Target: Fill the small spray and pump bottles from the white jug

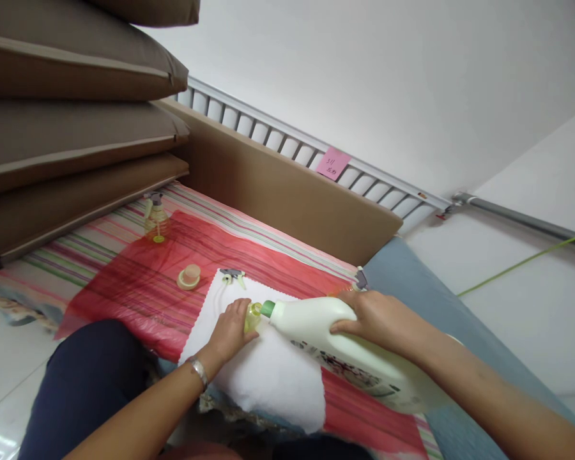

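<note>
My right hand (371, 319) grips the handle of a large pale green jug (349, 348), which is tilted with its green spout (267, 308) pointing left. The spout meets, or nearly meets, the mouth of a small yellowish clear bottle (253, 316). Around that bottle my left hand (232, 329) is closed. Both are above a white cloth (263, 370) with a zigzag edge. A grey and pale green spray head (232, 277) lies at the cloth's far corner, its thin tube trailing. Whether liquid is flowing cannot be made out.
A clear spray bottle (157, 220) stands at the far left, and a round cap (189, 277) lies nearer. Another spray head (361, 279) shows behind my right hand. Red plastic sheeting (138, 287) covers the striped cloth. Stacked brown cushions (76, 128) and a brown board (278, 185) bound the surface.
</note>
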Tool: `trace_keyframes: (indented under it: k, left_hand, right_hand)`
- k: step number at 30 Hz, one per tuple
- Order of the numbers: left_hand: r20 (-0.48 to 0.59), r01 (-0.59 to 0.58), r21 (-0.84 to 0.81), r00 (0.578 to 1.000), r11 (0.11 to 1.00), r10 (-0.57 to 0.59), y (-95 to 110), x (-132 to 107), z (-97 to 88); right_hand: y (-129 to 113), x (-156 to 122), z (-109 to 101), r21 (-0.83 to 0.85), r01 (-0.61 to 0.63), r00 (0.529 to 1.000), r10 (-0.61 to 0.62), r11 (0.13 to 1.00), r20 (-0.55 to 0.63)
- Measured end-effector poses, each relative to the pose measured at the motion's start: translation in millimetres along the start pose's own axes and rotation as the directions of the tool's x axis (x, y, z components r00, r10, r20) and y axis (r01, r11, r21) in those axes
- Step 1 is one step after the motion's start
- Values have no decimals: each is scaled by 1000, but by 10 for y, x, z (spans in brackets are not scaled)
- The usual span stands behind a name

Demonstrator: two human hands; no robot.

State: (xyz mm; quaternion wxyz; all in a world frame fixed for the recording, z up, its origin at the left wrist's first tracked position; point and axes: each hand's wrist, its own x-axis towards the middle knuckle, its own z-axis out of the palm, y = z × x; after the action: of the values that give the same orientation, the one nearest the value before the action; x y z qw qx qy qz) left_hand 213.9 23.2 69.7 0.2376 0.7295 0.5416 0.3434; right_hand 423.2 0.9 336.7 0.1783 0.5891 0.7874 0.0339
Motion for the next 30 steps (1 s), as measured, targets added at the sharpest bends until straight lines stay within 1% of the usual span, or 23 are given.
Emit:
trace_keyframes:
  k: [12, 19, 30]
  left_hand:
    - [7, 0, 23, 1000, 1000, 0, 7, 4, -6]
    - [-9, -20, 14, 1000, 1000, 20, 7, -7, -3]
    - [-5, -14, 6, 1000, 1000, 14, 9, -2, -9]
  right_hand:
    - [15, 6, 8, 9, 2, 1000, -2, 1000, -5]
    - [-1, -6, -9, 10, 8, 1000, -8, 1000, 0]
    - [3, 14, 6, 11, 4, 1000, -4, 1000, -8]
